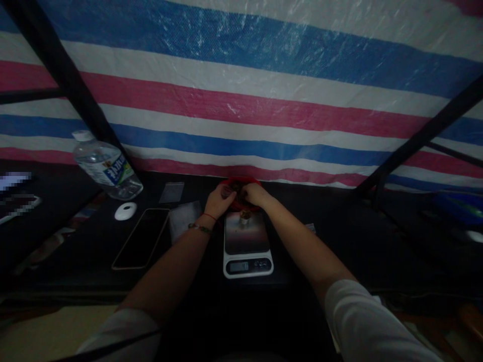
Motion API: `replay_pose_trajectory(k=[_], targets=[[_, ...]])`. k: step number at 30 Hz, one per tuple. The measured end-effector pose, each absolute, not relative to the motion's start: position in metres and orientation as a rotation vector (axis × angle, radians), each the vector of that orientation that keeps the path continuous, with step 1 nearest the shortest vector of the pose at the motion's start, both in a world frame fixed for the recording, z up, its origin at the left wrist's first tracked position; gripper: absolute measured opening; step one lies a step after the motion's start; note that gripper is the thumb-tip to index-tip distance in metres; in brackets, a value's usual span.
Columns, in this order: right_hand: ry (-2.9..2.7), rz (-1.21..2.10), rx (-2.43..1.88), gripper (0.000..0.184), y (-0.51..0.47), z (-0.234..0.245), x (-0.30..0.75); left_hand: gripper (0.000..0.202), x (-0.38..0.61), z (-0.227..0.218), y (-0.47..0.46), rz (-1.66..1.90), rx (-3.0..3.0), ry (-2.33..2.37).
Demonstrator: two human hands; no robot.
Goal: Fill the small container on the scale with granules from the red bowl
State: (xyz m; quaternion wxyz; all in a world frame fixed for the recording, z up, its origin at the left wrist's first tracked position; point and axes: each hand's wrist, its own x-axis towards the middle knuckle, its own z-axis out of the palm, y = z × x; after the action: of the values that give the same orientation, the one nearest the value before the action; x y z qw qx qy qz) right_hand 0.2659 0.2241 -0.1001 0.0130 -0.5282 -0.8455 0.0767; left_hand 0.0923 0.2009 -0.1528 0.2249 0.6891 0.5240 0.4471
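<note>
Striped tarp (241, 100) behind a dark bench (320, 241).
Both hands, left hand (220, 202) and right hand (255, 193), reach into a red bowl (241, 181) beyond the scale (247, 245) (fingers curled; what they pinch, I cannot tell).

My scale (247, 246) has a smooth, glossy metal plate in a white plastic frame; the tarp (241, 100) behind is woven, shiny plastic; the bottle (107, 168) clear plastic.
</note>
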Motion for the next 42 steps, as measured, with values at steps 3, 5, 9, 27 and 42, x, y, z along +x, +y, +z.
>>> replay_pose_trajectory(k=[3,5,9,27,42], targets=[[-2.552,0.221,-1.629,0.025,0.218,-0.102,0.273,0.035,0.092,-0.152,0.201,1.234,1.899,1.446],[-2.414,0.263,-1.585,0.023,0.21,-0.106,0.278,0.035,0.092,-0.151,0.201,1.235,1.894,1.453],[-2.106,0.416,-1.392,0.016,0.186,-0.113,0.288,0.033,0.093,-0.151,0.201,1.237,1.879,1.453],[-2.436,0.402,-1.021,0.015,0.124,-0.078,0.279,0.031,0.093,-0.153,0.203,1.245,1.892,1.445],[-2.394,0.426,-1.009,0.017,0.12,-0.073,0.282,0.032,0.093,-0.15,0.201,1.211,1.883,1.469]])
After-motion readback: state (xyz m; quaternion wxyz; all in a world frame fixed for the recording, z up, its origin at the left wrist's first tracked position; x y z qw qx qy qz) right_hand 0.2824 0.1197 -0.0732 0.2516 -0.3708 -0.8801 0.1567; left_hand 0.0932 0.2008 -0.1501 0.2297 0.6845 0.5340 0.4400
